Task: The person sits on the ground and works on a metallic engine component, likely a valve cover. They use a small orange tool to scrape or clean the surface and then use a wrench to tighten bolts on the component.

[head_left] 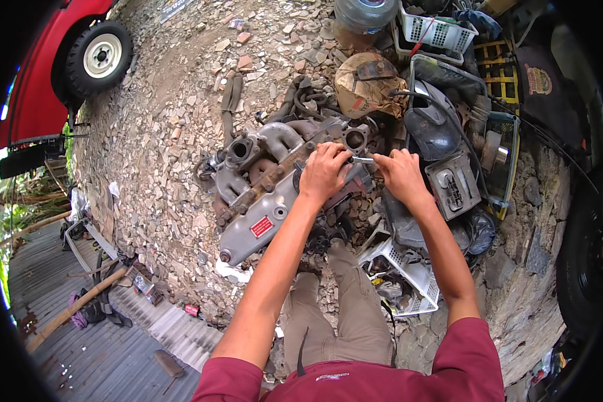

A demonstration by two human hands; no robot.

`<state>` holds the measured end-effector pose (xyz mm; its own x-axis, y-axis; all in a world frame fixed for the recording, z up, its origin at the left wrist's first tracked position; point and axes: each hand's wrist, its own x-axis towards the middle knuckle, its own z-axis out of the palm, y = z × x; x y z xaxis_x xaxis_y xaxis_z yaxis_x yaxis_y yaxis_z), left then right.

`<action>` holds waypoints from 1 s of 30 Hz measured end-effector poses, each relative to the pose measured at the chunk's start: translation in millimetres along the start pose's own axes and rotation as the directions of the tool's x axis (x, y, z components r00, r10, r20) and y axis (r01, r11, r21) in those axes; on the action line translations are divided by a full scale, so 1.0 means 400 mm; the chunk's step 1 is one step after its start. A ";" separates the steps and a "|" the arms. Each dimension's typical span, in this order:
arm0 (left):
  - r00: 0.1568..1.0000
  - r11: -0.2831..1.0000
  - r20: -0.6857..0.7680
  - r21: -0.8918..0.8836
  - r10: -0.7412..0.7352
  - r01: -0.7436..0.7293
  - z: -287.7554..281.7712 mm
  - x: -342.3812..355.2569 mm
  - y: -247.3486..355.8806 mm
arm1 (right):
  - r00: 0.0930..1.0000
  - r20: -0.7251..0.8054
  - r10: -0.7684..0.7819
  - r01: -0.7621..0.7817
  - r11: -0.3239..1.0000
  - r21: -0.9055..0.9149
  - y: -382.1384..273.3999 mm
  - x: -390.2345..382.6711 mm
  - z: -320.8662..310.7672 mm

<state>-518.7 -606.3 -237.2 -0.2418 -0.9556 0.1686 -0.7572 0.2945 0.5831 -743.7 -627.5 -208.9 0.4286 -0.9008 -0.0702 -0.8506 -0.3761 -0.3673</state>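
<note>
A slim silver wrench lies crosswise between my two hands, over the far right end of an engine. My right hand is closed on its outer end. The fingers of my left hand curl down around its dark head, which they partly hide. Whatever the wrench sits on is hidden under that hand. The engine carries a grey valve cover with a red label. Along its far side run cast manifold pipes, and a round flanged opening shows just beyond my hands.
Rubble covers the ground. Right of the engine are black plastic parts, a metal case and a white basket of parts. A bundle wrapped in brown and a water jug stand beyond. A red vehicle is far left.
</note>
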 end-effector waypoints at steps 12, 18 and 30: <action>0.998 0.985 0.059 0.173 0.010 -0.020 0.017 -0.001 0.006 | 0.968 0.153 -0.197 0.192 0.980 0.047 0.068 0.066 -0.020; 0.997 0.978 0.071 0.203 0.031 -0.044 0.024 0.007 0.001 | 0.967 0.130 -0.220 0.202 0.969 0.143 0.097 0.063 0.026; 0.997 0.981 0.073 0.192 0.007 -0.021 0.024 0.002 0.005 | 0.999 -0.006 0.038 -0.035 0.963 0.267 0.057 -0.001 0.086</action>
<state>-526.3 -606.4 -243.6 -0.2908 -0.9499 0.1145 -0.8543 0.3117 0.4160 -752.8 -628.0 -249.1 0.3941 -0.9157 -0.0790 -0.7532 -0.2725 -0.5987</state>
